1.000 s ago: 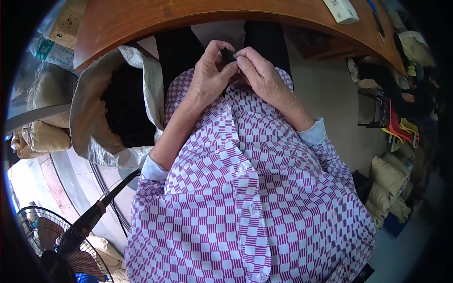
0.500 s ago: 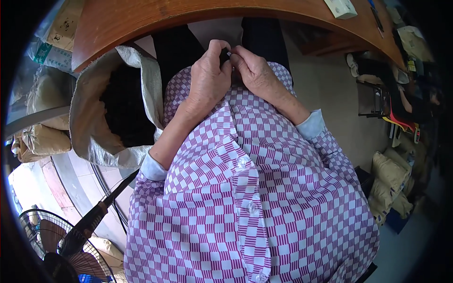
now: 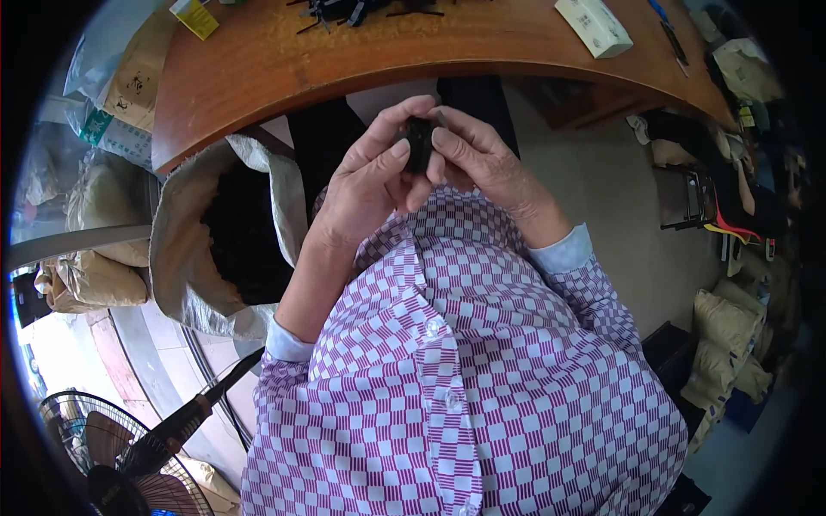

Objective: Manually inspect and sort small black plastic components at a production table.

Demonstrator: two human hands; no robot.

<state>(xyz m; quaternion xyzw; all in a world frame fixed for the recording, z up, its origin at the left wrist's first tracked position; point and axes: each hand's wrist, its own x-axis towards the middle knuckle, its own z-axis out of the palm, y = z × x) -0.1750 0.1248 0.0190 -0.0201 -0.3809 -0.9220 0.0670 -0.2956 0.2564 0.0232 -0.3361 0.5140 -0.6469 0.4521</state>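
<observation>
A small, dark, glossy black piece point(image 3: 419, 144) is held upright between my two hands, just in front of the table edge and above my lap. My left hand point(image 3: 366, 189) is closed on its left side, with the thumb along it and fingers curled behind. From the other side my right hand point(image 3: 492, 165) grips it too, thumb pressed to its face. The fingers hide part of the piece, and its exact kind cannot be told. Left of my left forearm, a white woven sack point(image 3: 182, 284) stands with its mouth open, holding a mass of black material point(image 3: 245, 232).
Black strips and small pieces point(image 3: 344, 10) lie on the wooden table point(image 3: 258, 73), with a yellow box point(image 3: 194, 17), a white tissue box point(image 3: 594, 27) and a pen point(image 3: 669, 34). A fan point(image 3: 129, 464) stands lower left. Filled bags point(image 3: 718, 322) and a chair point(image 3: 684, 198) are right.
Both hands have shifted from a fingertip pinch to a fuller grip, and the black piece now shows between them. The view has tilted up, bringing more of the tabletop into sight.
</observation>
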